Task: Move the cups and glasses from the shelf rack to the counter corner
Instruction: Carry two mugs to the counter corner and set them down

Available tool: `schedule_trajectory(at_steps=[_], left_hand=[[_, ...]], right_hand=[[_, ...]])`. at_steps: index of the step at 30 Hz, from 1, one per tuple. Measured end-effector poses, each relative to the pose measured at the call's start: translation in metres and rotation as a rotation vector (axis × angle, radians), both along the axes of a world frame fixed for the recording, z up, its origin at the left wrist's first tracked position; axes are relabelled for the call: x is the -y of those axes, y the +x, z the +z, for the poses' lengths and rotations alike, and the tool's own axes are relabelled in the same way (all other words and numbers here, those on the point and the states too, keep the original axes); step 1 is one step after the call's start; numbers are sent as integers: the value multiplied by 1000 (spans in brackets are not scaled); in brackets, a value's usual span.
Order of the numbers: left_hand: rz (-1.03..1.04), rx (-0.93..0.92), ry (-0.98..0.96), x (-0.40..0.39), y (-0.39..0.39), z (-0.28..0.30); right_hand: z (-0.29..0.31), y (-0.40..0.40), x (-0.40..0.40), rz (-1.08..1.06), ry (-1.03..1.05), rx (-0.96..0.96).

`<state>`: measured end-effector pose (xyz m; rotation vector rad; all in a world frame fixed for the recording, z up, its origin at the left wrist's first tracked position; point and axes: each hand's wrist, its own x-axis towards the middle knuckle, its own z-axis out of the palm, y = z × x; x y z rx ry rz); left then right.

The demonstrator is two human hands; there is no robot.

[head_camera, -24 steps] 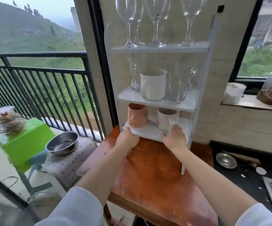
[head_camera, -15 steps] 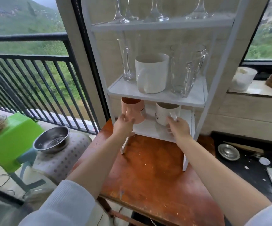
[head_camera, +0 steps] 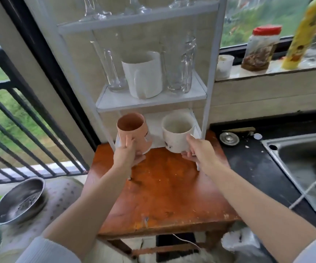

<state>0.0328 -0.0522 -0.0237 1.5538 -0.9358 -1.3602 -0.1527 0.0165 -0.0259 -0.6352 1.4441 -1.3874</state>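
Observation:
A white shelf rack [head_camera: 151, 100] stands at the back of a wooden table [head_camera: 164, 190]. My left hand [head_camera: 127, 155] grips a pink cup [head_camera: 132, 130], lifted clear of the bottom shelf in front of the rack. My right hand [head_camera: 200, 152] holds a white cup [head_camera: 177, 135] at the same height, just right of the pink one. On the middle shelf stand a large white mug [head_camera: 144, 74] and two tall clear glass mugs, one left [head_camera: 111, 71] and one right [head_camera: 181, 67]. Stemmed glasses [head_camera: 96, 10] line the top shelf, their bowls cut off.
A black counter [head_camera: 248, 160] with a steel sink [head_camera: 305, 164] lies to the right, a small metal lid [head_camera: 228, 138] near its back corner. Jars and a yellow bottle [head_camera: 301, 33] sit on the window ledge. A steel bowl [head_camera: 18, 202] rests at lower left beside the balcony railing.
Both hands closed on the two bottom-shelf cups and drew them out and up from the rack toward me. The camera tilted down and right.

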Motion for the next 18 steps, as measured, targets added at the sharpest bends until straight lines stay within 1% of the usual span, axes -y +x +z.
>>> schedule_trajectory(at_steps=[2, 5, 8, 11, 14, 18], left_hand=[[-66, 64, -13, -17, 3, -2], [-170, 145, -87, -42, -1, -6], [-284, 158, -148, -66, -23, -4], [-388, 203, -205, -93, -57, -3], [-568, 277, -298, -131, -104, -1], [-747, 256, -401, -193, -176, -1]], right_hand=[[-5, 3, -26, -59, -43, 29], [-7, 0, -63, -121, -69, 65], [-7, -17, -103, -181, -105, -7], [-7, -42, -146, -300, -125, -1], [-5, -75, -202, -443, -113, -13], [-1, -121, -286, -621, -87, -12]])
